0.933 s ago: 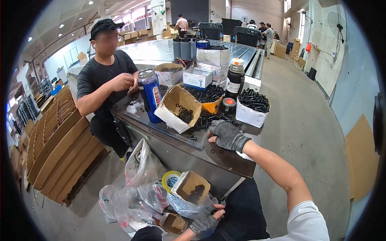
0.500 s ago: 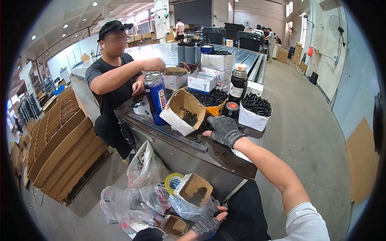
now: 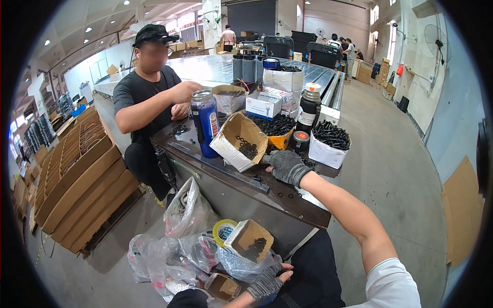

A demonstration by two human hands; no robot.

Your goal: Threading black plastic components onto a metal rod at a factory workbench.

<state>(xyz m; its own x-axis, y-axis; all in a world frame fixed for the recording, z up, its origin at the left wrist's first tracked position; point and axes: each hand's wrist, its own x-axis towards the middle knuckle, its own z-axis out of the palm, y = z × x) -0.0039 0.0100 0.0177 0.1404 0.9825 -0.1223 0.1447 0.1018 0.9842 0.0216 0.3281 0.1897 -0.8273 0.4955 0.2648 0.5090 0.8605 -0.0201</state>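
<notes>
My right hand point(image 3: 287, 167), in a grey glove with bare fingertips, reaches over the dark table corner. Its thumb and fingers are drawn together beside the tipped cardboard box point(image 3: 231, 146); whatever they pinch is too small to make out. Black rings point(image 3: 247, 149) lie inside that box, and more loose rings point(image 3: 290, 195) are scattered below my wrist. Low by my thigh, my left hand point(image 3: 268, 285), gloved likewise, has its fingers closed; I cannot see what is in them. Near it, an open carton point(image 3: 250, 241) containing small black pieces rests tilted on plastic bags.
A blue bottle point(image 3: 205, 123), a black thermos point(image 3: 309, 110), a red-topped jar point(image 3: 300, 141) and a white box of black bolts point(image 3: 328, 146) crowd the table. Across it, a co-worker point(image 3: 149, 87) handles small parts. Plastic bags point(image 3: 190, 210) and yellow tape point(image 3: 224, 230) lie below.
My right thumb and fingers have come closer together beside the tipped box. My left hand has hardly moved. The whole view has shifted slightly, and the co-worker's raised hand is lower.
</notes>
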